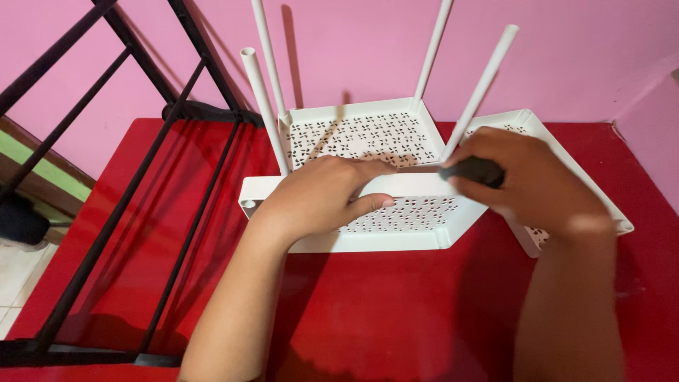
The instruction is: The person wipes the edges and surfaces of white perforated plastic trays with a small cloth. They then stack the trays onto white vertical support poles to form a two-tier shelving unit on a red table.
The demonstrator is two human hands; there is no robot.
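Observation:
A white plastic rack shelf with a perforated pattern lies on the red table. My left hand presses flat on its top edge. My right hand is shut on a dark-handled tool, whose tip points left toward the shelf's rim near my left fingers. Behind it stands a second white shelf with several white tubes rising from its corners. A third white shelf lies under my right hand, partly hidden.
A black metal frame leans over the table's left side. Pink walls close off the back and right. A tiled floor shows beyond the table's left edge.

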